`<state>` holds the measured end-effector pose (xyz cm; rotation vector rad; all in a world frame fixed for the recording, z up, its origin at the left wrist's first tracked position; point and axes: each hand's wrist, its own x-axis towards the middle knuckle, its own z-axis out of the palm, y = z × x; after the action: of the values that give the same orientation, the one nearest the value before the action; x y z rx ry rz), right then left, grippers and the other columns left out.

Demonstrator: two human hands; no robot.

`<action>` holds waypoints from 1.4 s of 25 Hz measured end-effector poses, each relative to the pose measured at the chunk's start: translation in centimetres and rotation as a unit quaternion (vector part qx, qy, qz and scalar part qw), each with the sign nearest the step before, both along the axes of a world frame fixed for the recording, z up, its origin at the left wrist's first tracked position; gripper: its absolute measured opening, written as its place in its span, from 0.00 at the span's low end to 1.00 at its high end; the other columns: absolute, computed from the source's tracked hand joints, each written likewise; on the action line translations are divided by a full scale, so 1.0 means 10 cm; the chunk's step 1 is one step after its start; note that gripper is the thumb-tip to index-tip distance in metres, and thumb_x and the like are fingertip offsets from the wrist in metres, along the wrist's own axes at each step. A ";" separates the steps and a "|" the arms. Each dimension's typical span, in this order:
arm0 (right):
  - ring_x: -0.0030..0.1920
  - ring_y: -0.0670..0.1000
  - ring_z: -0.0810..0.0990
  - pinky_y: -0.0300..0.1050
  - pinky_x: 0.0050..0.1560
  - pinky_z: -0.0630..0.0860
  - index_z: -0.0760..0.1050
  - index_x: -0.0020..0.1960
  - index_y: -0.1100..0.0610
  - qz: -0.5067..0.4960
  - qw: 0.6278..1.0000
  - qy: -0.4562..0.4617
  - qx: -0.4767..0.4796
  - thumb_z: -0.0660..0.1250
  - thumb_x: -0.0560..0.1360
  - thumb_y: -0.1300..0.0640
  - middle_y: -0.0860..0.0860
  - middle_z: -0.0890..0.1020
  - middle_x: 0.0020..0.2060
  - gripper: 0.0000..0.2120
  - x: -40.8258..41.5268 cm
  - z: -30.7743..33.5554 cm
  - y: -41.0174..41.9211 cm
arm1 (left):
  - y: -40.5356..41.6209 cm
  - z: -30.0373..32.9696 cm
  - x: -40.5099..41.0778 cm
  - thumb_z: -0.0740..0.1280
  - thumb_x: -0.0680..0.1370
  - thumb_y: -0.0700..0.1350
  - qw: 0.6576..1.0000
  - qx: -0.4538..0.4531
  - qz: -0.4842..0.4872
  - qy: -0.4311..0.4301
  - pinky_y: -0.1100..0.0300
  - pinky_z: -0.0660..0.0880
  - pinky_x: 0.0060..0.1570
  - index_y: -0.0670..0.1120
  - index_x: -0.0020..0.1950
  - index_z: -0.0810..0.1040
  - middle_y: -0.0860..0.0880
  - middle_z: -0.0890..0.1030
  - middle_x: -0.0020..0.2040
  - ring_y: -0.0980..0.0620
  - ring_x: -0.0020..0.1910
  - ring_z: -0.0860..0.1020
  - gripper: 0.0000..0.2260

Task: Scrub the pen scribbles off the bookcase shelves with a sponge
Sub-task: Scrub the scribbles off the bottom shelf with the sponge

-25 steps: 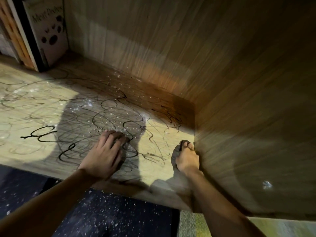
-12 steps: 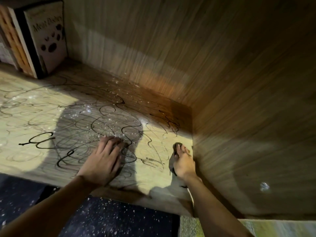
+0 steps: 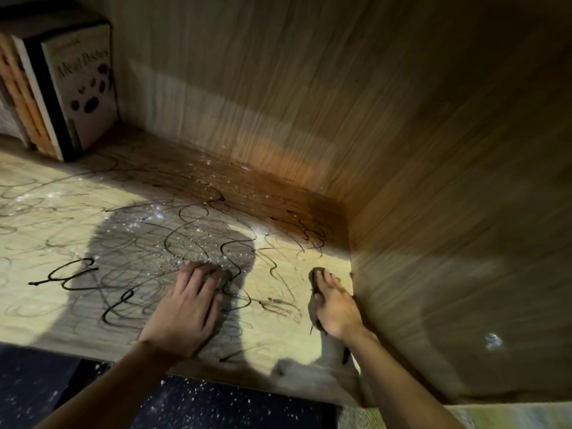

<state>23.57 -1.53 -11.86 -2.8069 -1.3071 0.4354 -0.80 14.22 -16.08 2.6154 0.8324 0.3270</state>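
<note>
A pale wood-grain shelf [image 3: 46, 218] fills the lower left, lit by a warm beam that throws a rounded shadow across its middle. Looping black pen scribbles [image 3: 173, 243] cover it from nine o'clock to the far corner at three o'clock, heaviest at the centre, with white specks scattered over them. The back panel [image 3: 278, 88] rises at twelve o'clock and the side wall [image 3: 464, 212] closes the space from one to four o'clock, both in darker grain; a small bright fleck shows low on the wall. Books [image 3: 62, 97] stand upright at ten o'clock, hard against the back panel. The left hand [image 3: 185, 308] lies flat on the shelf at six o'clock, fingers straight and spread over the scribbles, holding nothing. The right hand [image 3: 335, 308], at five o'clock just beside the side wall, curls over a dark sponge [image 3: 315, 280] pressed to the shelf, though the grip itself is partly hidden. Below the shelf edge lies dark speckled floor [image 3: 216, 407].
</note>
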 end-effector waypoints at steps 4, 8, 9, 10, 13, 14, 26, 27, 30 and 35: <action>0.77 0.51 0.50 0.43 0.76 0.46 0.53 0.78 0.57 0.029 0.999 -0.029 0.026 0.54 0.80 0.57 0.52 0.54 0.77 0.27 -0.19 -0.03 0.24 | 0.02 -0.09 -0.01 0.42 0.81 0.59 1.000 0.005 -0.010 0.002 0.44 0.63 0.71 0.43 0.71 0.69 0.44 0.70 0.68 0.41 0.73 0.62 0.29; 0.76 0.44 0.53 0.35 0.73 0.41 0.57 0.77 0.51 0.149 0.983 -0.024 0.106 0.56 0.80 0.55 0.44 0.56 0.76 0.26 -0.32 -0.04 -0.07 | 0.06 -0.09 0.02 0.42 0.82 0.58 0.999 0.040 -0.030 -0.005 0.44 0.66 0.70 0.44 0.73 0.67 0.45 0.71 0.67 0.41 0.71 0.65 0.28; 0.76 0.44 0.54 0.35 0.73 0.42 0.58 0.77 0.50 0.135 0.984 -0.035 0.113 0.56 0.80 0.55 0.44 0.57 0.75 0.25 -0.23 -0.06 -0.07 | 0.06 -0.09 0.02 0.43 0.82 0.57 0.998 0.048 -0.034 -0.008 0.44 0.67 0.69 0.44 0.72 0.67 0.45 0.71 0.67 0.42 0.71 0.65 0.28; 0.76 0.45 0.55 0.36 0.74 0.45 0.58 0.76 0.51 0.089 0.988 -0.051 0.113 0.56 0.80 0.55 0.45 0.58 0.75 0.25 -0.13 -0.08 -0.04 | 0.06 -0.09 0.02 0.44 0.82 0.57 0.998 0.053 -0.034 -0.012 0.44 0.68 0.68 0.44 0.72 0.67 0.46 0.71 0.66 0.42 0.70 0.66 0.27; 0.71 0.50 0.66 0.42 0.70 0.60 0.67 0.71 0.56 -0.110 0.978 -0.127 0.123 0.56 0.78 0.57 0.51 0.70 0.71 0.21 0.08 -0.15 0.26 | 0.06 -0.10 0.02 0.45 0.82 0.57 0.997 0.066 -0.037 -0.027 0.46 0.68 0.68 0.45 0.71 0.68 0.46 0.72 0.65 0.42 0.70 0.67 0.26; 0.70 0.51 0.67 0.43 0.70 0.62 0.68 0.70 0.56 -0.136 0.973 -0.141 0.122 0.56 0.78 0.56 0.52 0.71 0.69 0.21 0.06 -0.16 0.35 | 0.06 -0.10 0.03 0.46 0.82 0.56 0.995 0.080 -0.046 -0.032 0.47 0.66 0.69 0.44 0.71 0.69 0.46 0.72 0.65 0.43 0.69 0.67 0.25; 0.72 0.48 0.65 0.40 0.72 0.58 0.69 0.71 0.52 -0.103 0.980 -0.093 0.141 0.59 0.77 0.55 0.48 0.70 0.71 0.22 0.19 -0.19 0.26 | 0.25 -0.07 0.28 0.51 0.80 0.49 0.989 0.132 -0.035 -0.059 0.44 0.57 0.71 0.40 0.65 0.74 0.43 0.74 0.59 0.41 0.66 0.69 0.21; 0.69 0.50 0.68 0.43 0.70 0.62 0.70 0.69 0.53 -0.143 0.974 -0.120 0.127 0.59 0.77 0.54 0.50 0.73 0.68 0.21 0.20 -0.21 0.39 | 0.24 -0.08 0.27 0.51 0.80 0.48 0.989 0.134 -0.039 -0.052 0.44 0.58 0.71 0.40 0.65 0.74 0.42 0.74 0.59 0.40 0.65 0.69 0.21; 0.68 0.52 0.70 0.45 0.68 0.65 0.70 0.68 0.54 -0.123 0.976 -0.132 0.122 0.58 0.77 0.54 0.51 0.75 0.65 0.20 0.14 -0.22 0.56 | 0.25 -0.10 0.29 0.52 0.80 0.49 0.989 0.137 -0.028 -0.049 0.45 0.57 0.72 0.39 0.65 0.74 0.41 0.74 0.59 0.39 0.65 0.69 0.21; 0.73 0.49 0.64 0.41 0.72 0.58 0.67 0.72 0.54 -0.079 0.983 -0.095 0.134 0.58 0.78 0.55 0.50 0.69 0.71 0.22 0.03 -0.20 0.07 | 0.24 -0.09 0.27 0.51 0.80 0.49 0.993 0.109 -0.011 -0.051 0.45 0.57 0.72 0.40 0.67 0.73 0.42 0.74 0.60 0.40 0.66 0.68 0.22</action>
<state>23.91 -0.79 -13.88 -2.7448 -1.0635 -0.0149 1.90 16.60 -17.00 2.7771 0.7723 0.5688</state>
